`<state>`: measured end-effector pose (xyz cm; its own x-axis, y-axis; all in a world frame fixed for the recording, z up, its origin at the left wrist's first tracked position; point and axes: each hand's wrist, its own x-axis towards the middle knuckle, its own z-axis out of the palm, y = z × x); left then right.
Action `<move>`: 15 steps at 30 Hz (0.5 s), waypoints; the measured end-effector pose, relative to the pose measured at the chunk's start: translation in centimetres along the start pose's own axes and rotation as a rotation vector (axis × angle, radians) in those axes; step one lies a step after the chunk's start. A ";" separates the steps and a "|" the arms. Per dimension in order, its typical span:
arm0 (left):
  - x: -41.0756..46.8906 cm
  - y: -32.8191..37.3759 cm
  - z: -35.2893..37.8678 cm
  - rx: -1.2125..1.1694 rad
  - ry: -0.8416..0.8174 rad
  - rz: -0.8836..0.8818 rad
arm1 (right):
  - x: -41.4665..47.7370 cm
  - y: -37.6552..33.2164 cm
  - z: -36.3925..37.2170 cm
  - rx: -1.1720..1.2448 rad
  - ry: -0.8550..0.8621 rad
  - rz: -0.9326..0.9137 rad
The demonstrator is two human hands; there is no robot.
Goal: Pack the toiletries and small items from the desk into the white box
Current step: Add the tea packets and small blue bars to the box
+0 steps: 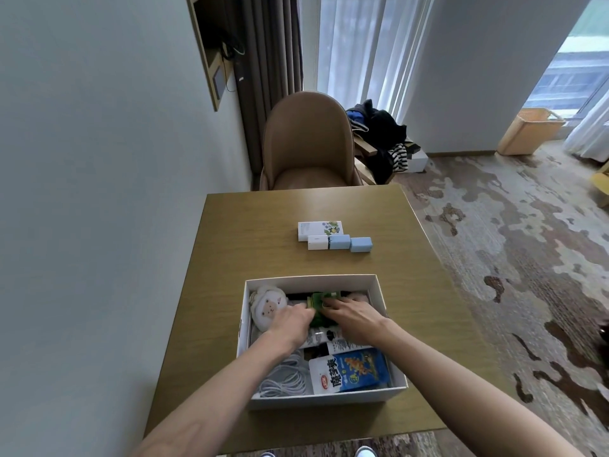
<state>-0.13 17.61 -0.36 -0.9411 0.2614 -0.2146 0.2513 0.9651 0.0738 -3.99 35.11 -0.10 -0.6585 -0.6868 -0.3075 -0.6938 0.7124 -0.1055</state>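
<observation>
From the head view I see the white box [375, 293] sitting low in the centre of the frame on the wooden table [250, 239], open at the top. Both my hands are down inside it. My left hand [290, 321] is curled, fingers bent onto the left side of a green packet [318, 303] in the far half of the box. My right hand [354, 319] lies flatter, its fingers spread over the packet's right side and top; I cannot tell whether either hand truly grips it or only presses on it.

In the box's upper left corner lies a white plush sheep [267, 305], just beside my left hand. Toward the near end a blue and white snack bag [354, 371] lies flat at the lower right, with coiled white cables [283, 379] to its left. Between the bag and my hands a white tube [316, 338] shows partly, with other small things I cannot make out.

Higher in the frame, well apart from the box, four small items rest on the table: a white carton with a green print [319, 229], a small white box [318, 242] touching a pale blue box [339, 241], and a second pale blue box [361, 244] just beside that.

Beyond the table's far edge stands a tan chair [306, 136].
</observation>
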 end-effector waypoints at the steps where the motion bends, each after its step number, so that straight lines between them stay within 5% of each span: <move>1: 0.1 0.1 0.0 -0.009 0.001 -0.010 | -0.2 0.1 -0.1 0.033 0.017 0.011; 9: 1.0 0.2 -0.9 -0.074 -0.024 -0.037 | -1.8 1.4 -2.4 0.311 0.297 0.156; 15: 1.6 -1.3 -3.8 -0.131 0.153 -0.025 | -2.7 3.9 -5.5 0.403 0.616 0.101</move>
<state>-2.83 16.69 2.94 -0.9725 0.2227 -0.0678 0.2055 0.9582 0.1989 -6.47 38.97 5.53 -0.8398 -0.4870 0.2397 -0.5386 0.6927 -0.4797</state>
